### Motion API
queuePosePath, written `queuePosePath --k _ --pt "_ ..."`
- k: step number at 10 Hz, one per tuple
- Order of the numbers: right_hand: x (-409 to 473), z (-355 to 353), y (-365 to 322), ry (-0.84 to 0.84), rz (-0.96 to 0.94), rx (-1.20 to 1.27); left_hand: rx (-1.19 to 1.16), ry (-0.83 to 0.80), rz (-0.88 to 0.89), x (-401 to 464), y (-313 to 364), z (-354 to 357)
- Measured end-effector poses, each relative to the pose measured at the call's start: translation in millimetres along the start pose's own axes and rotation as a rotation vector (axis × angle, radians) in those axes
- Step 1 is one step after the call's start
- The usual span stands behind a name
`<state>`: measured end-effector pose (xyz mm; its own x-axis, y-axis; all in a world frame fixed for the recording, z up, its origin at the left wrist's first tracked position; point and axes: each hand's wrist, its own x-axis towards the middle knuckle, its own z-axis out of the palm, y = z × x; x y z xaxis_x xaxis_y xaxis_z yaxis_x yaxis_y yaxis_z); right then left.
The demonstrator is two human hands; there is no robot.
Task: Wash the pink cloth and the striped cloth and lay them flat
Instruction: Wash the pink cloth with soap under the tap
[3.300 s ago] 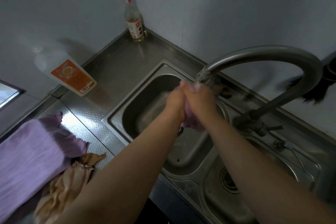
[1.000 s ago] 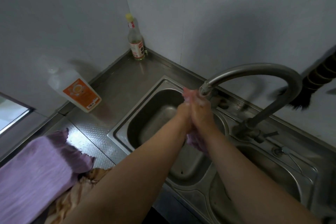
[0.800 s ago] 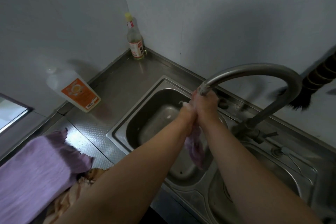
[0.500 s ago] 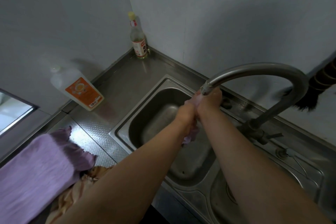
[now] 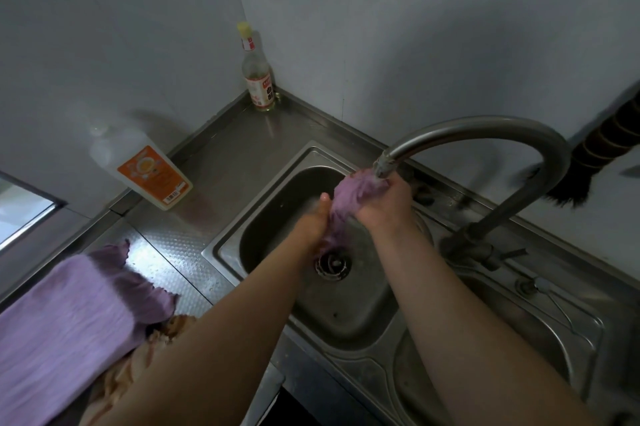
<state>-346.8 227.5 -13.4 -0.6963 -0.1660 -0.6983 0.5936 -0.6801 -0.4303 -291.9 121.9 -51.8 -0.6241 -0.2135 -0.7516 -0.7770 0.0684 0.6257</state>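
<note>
A wet pink cloth (image 5: 349, 199), bunched into a roll, is held over the left sink basin (image 5: 277, 193) right under the faucet spout (image 5: 384, 166). My right hand (image 5: 384, 204) grips its upper end at the spout. My left hand (image 5: 311, 225) grips its lower part, thumb up. The striped cloth (image 5: 121, 380), tan and crumpled, lies on the counter at the lower left, mostly hidden under a purple cloth and my left forearm.
A large purple cloth (image 5: 65, 321) lies on the steel counter at the left. A detergent bottle (image 5: 142, 169) leans on the wall, a glass bottle (image 5: 258, 79) stands in the corner. A second basin (image 5: 519, 339) sits right. A dark brush (image 5: 585, 166) hangs at the right wall.
The hands rubbed the pink cloth together under the spout; now they have drawn apart, the right hand up at the spout, the left lower, and the cloth is stretched between them.
</note>
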Motion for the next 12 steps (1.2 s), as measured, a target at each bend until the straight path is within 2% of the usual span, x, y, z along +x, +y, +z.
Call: queuePosePath --k 1,2,3,4,5,6,7,8,9,10,11,12 --pt "-19 -17 10 -0.135 0.104 0.108 -0.518 -0.403 -0.119 -10 -1 -1" --pt "-31 -42 17 -0.132 0.166 0.01 -0.853 -0.412 -0.146 6 15 -1" --pt "-38 -67 12 -0.095 0.161 -0.03 -0.944 -0.302 -0.061 19 34 -2" --pt "-27 -92 11 -0.018 0.075 -0.281 -0.717 -0.266 -0.013 16 32 0" --pt "-2 -113 14 -0.075 -0.105 -0.902 -0.482 -0.342 0.064 10 33 5" --pt "10 -105 11 -0.146 -0.403 -1.265 -0.325 -0.446 0.17 -3 44 4" --pt "26 -92 9 -0.099 -0.47 -1.313 -0.137 -0.517 0.242 -18 57 5" --pt "31 -87 3 -0.182 -0.49 -1.308 0.128 -0.356 0.431 -29 71 3" --pt "30 -101 3 -0.19 -0.387 -1.219 0.032 -0.295 0.507 -28 74 -10" --pt "28 -119 7 -0.114 -0.302 -1.22 -0.023 -0.148 0.51 -24 72 -28" --pt "19 -128 9 -0.198 -0.319 -1.317 0.167 -0.023 0.574 -23 75 -35" --pt "14 -128 11 -0.287 -0.319 -1.322 0.489 0.09 0.601 -18 74 -41"
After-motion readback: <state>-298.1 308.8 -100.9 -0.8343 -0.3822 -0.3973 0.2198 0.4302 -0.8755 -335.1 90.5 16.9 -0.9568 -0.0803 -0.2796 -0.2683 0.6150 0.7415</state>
